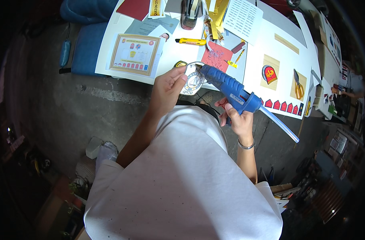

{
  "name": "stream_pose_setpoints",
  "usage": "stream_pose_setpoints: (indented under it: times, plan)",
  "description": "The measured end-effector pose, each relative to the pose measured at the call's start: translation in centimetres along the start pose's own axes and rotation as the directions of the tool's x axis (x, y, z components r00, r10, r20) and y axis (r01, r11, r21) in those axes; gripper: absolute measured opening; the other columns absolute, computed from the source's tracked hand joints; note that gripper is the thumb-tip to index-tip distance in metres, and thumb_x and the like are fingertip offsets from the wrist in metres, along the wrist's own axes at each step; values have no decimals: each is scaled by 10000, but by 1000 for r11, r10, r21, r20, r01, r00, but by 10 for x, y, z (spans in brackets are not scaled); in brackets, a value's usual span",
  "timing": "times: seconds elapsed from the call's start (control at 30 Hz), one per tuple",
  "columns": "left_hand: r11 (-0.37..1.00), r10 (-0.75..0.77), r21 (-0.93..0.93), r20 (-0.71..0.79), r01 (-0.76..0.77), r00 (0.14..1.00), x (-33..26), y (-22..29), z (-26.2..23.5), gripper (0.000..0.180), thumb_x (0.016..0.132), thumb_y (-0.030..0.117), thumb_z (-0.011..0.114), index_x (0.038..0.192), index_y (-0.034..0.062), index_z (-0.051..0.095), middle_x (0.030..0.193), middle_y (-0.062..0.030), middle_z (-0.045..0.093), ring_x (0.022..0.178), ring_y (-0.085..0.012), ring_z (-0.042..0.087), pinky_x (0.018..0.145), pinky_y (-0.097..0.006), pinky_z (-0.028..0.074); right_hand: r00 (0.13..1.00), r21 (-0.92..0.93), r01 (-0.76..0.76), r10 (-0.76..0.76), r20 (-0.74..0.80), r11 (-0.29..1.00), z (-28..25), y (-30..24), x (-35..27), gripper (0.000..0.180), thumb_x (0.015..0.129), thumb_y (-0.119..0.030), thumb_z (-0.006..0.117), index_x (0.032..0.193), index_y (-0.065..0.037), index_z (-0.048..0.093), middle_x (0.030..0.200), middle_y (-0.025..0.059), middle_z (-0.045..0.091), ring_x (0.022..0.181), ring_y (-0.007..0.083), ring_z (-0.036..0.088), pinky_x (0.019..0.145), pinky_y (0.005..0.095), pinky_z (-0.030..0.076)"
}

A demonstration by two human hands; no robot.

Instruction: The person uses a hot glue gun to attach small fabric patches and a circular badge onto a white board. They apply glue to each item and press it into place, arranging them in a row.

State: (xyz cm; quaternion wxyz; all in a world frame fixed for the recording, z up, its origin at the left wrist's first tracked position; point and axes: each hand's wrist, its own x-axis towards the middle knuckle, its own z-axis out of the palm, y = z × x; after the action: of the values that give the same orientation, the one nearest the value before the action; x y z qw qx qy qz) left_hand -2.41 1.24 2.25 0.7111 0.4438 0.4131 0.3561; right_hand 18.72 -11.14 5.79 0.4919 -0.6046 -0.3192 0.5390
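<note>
My left hand [169, 87] pinches the edge of a white embroidered-looking patch [193, 81] with a round emblem, held up just off the table's near edge. In my right hand [239, 120] is a blue glue gun [232, 88], gripped by its handle. Its dark nozzle end points left and overlaps the upper part of the patch; whether it touches cannot be made out. From the back of the gun a long translucent glue stick [281, 125] sticks out. A small black and yellow piece [180, 64] lies on the table behind my left fingers.
The white table [170, 52] holds a gold-bordered certificate [151, 47], a yellow cutter [191, 41], a red card [217, 58] and a tape dispenser [189, 15]. Rightward lie a red shield patch [269, 74], orange-handled scissors [298, 86] and several small red patches [283, 107]. A blue chair [90, 46] stands left.
</note>
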Motion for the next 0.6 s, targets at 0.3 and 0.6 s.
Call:
stream_pose_setpoints:
  times: [0.3, 0.6]
  plan:
    - [1000, 6, -10, 9, -6, 1000, -1, 4, 3, 366, 1044, 16, 547, 1358, -170, 529, 1196, -213, 697, 1064, -161, 673, 914, -266, 543, 1000, 1, -1, 1, -24, 1000, -3, -1, -3, 284, 934, -64, 573, 1169, 96, 578, 994, 227, 707, 501, 162, 623, 461, 275, 531]
    - [1000, -13, 12, -2, 13, 1000, -1, 8, 3, 369, 1046, 20, 547, 1363, -166, 525, 1188, -216, 700, 1055, -162, 679, 906, -260, 545, 999, -7, -9, 9, -43, 1000, -6, -1, -4, 266, 932, -67, 572, 1141, 98, 588, 974, 218, 710, 505, 162, 624, 452, 272, 527]
